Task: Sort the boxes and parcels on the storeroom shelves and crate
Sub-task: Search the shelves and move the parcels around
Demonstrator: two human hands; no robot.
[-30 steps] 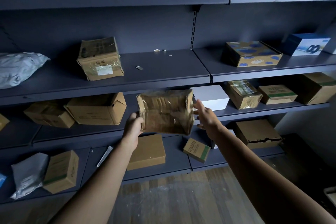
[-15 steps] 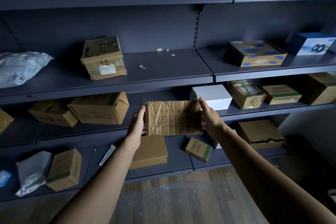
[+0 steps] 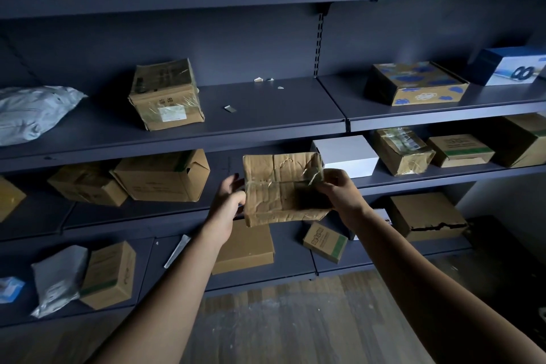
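Observation:
I hold a worn, taped cardboard box (image 3: 277,186) in the air in front of the middle shelf (image 3: 141,216). My left hand (image 3: 229,198) grips its left edge. My right hand (image 3: 339,189) grips its right side, fingers curled over the top near a strip of loose tape. The box is tilted, its creased flat face turned toward me. Behind it stands a white box (image 3: 345,154) on the same shelf level.
Dark metal shelves hold several cardboard boxes, such as a taped one (image 3: 165,96) above and an open-flapped one (image 3: 165,176) to the left. Grey parcels (image 3: 32,112) lie at the left. A blue-patterned box (image 3: 416,84) sits upper right. Wooden floor (image 3: 295,319) below.
The box has been turned in my hands, from its taped side to a creased flat face, and sits slightly lower. My right hand moved from the edge to over its top corner.

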